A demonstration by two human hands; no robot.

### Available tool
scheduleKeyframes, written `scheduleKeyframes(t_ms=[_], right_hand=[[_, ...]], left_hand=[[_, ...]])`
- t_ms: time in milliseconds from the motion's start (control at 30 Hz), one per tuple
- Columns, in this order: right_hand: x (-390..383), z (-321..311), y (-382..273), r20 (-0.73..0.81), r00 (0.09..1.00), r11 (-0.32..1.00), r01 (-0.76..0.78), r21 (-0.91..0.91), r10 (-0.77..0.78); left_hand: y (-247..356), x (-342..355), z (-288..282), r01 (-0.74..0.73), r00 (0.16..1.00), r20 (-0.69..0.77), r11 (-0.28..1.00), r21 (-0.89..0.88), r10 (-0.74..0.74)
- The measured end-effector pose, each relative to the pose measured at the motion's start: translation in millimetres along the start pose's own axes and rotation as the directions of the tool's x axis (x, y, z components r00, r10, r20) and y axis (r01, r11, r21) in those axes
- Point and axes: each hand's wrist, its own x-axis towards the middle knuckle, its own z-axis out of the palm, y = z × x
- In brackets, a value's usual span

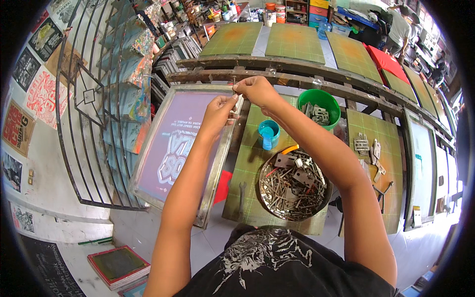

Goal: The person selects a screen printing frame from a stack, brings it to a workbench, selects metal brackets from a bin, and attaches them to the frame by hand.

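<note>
I am pinching a slender bolt [234,80] in my right fingers [241,88] and holding what looks like a metal clamp [240,104] in my left fingers [229,102], at the silkscreen frame's [214,187] far corner, seemingly not yet fastened.

The frame [220,166] lies left of the table [246,166], with both hands, left [217,115] and right [257,94], over its far right corner. On the table, the pan [263,200] sits toward the near edge, with screws [284,193] in it. The wrench [242,200] lies at the near left corner. Behind the pan stands the cup [275,141]; at the far right corner, the bucket [316,96] with hinges inside. Brackets [361,143] lie on the board [388,218] to the right. Behind everything runs a beam [277,62].
</note>
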Motion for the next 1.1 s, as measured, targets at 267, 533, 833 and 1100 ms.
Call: scheduleKeyframes(t_ms=[267,533,833,1100], right_hand=[[76,-9,71,-0.110,0.994,0.999,-0.021,0.033,0.024],[235,-86,252,-0.464,0.860,0.904,-0.353,-0.242,0.212],[286,-44,270,-0.406,0.845,0.738,-0.514,-0.437,0.348],[301,-48,288,-0.477,0.839,0.801,-0.464,-0.378,0.261]], left_hand=[[-37,-22,-76,0.021,0.965,-0.257,0.994,-0.108,-0.049],[-66,-141,-89,-0.051,0.965,-0.261,0.990,-0.131,0.015],[-82,-254,-86,0.407,0.753,-0.623,0.894,0.186,-0.213],[-108,-237,-88,0.289,0.795,-0.452,0.907,-0.305,-0.406]])
